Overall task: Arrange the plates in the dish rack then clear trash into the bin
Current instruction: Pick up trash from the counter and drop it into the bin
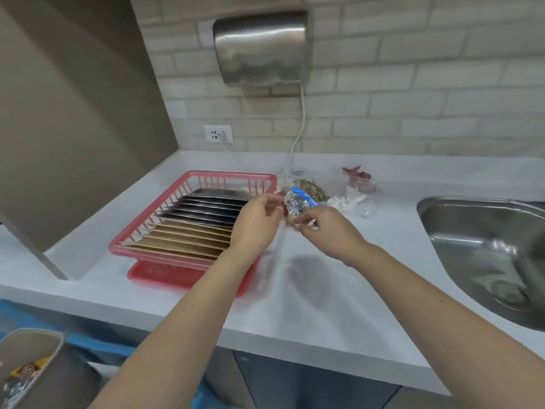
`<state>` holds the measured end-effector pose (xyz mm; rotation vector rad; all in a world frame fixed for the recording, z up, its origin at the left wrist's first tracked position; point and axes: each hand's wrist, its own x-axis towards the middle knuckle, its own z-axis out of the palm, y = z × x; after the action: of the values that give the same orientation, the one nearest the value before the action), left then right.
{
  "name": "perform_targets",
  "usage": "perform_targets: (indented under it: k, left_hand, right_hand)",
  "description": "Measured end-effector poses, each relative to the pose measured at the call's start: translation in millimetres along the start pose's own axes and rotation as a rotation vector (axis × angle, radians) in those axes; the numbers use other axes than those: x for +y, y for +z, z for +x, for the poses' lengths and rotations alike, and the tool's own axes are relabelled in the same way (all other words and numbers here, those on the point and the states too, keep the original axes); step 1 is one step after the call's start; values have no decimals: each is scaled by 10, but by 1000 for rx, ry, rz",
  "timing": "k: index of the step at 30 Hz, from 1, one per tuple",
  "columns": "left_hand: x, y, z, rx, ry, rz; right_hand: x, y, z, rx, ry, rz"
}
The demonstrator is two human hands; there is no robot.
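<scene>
**Plates racked, trash pickup in hand**

Landmark: the pink dish rack. It sits on the white counter, which runs under and around it. Steel sink is well to the right of the rack; the bin is below and left of it, off the counter edge, with some wrappers already inside. Hand dryer hangs on the wall above and behind the rack.

The plates stand in a row in the rack, dark ones at the back, tan ones in front. Racking looks done to me.

Just off the rack's right rim, my left hand and right hand both pinch the foil wrapper, fingers curled onto it, held above the counter. There's a blue strip on it; blurry, can't say more.

More trash behind it, right of the rack's back corner: a greenish wrapper, white tissue, and a reddish packet.

Handling guess: the wrapper is very light, thin and crinkly, crushes easily, maybe slick. Best to ball it in one palm, not pinch an edge, so it doesn't flutter loose on the way to the bin.
</scene>
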<state>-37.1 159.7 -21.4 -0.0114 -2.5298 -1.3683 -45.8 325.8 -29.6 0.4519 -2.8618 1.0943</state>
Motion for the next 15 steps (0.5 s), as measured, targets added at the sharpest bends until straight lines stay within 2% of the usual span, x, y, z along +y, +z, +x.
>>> perform_targets:
  k: [5, 8, 11, 13, 15]
  left_hand:
    - [-145, 443, 541, -65, -2, 53]
    - [-466, 808, 959, -65, -88, 134]
    - [-456, 1018, 971, -73, -190, 71]
    - [-417, 1115, 891, -128, -268, 110]
    - [-516, 1231, 938, -103, -323, 137]
  right_hand:
    - [497, -37, 376, 35, 133, 5]
    - [742, -16, 668, 72, 159, 6]
    - [916, 112, 910, 114, 181, -8]
    - [1005, 229, 1013, 102, 211, -39]
    - [1100, 346, 1121, 91, 235, -76]
